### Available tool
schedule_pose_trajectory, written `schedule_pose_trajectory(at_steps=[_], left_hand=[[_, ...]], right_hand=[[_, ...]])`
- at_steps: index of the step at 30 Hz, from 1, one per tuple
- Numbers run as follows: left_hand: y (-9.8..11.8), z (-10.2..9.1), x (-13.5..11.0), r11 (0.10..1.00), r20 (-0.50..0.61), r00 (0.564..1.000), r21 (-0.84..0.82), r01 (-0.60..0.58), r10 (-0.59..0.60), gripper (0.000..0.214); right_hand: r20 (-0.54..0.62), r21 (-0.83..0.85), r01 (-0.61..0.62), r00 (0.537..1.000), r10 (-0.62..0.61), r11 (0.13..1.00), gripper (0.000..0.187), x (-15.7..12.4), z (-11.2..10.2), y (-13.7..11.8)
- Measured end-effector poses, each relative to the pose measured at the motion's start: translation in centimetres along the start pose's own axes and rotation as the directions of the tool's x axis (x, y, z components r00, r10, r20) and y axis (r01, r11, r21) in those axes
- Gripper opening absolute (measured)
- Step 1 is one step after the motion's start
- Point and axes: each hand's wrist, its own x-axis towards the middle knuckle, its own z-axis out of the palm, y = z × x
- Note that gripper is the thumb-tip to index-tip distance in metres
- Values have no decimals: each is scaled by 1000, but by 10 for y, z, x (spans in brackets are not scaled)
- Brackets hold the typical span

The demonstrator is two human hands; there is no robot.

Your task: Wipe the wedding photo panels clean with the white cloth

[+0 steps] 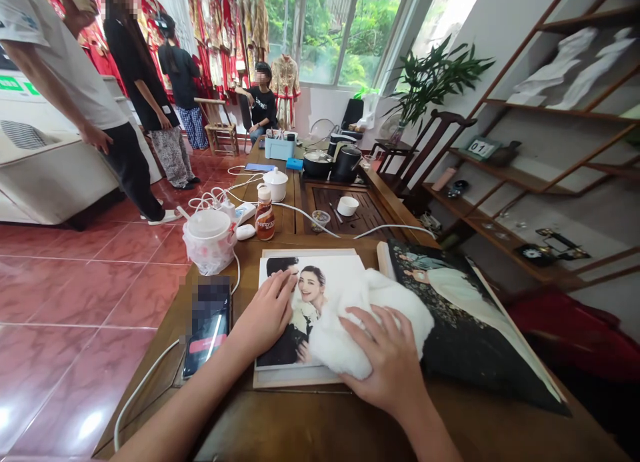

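Head view: the open left hand (265,313) lay flat on a stiff photo board (313,295), best held by its edges; the open right hand (385,359) pressed a soft white plush cloth (373,322).

Left hand (265,313) palm down, fingers spread; right hand (386,359) likewise, fingers slightly curled.
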Motion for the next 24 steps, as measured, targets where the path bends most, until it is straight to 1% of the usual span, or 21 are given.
schedule_pose_trajectory(at_steps=[4,7,9,11,15,18,21,24], left_hand=[[2,-1,1,1000,42,999,5,20,-20,45],[2,-3,1,1000,75,997,-6,7,-6,48],[2,-2,0,1000,74,997,1,11,-11,47],[1,-2,0,1000,54,998,15,21,-22,45],[0,0,0,1000,30,1000,22,9,-10,44],[0,1,-1,1000,28,1000,26,6,-7,43],[-1,1,0,1000,33,999,30,2,-3,44],[0,1,1,1000,22,1000,29,2,-2,44]], right_hand=[[34,76,125,991,-128,989,56,16,6,-33],[41,109,173,983,-178,979,58,22,9,-43],[34,121,175,983,-181,977,57,21,9,-39],[22,116,147,988,-150,982,56,17,8,-27],[-7,57,20,1000,-20,998,50,2,3,6],[-24,19,-59,998,59,998,47,-6,-1,22],[-32,6,-99,995,99,995,45,-6,-3,21],[-13,17,-70,997,70,997,48,0,-1,6]])
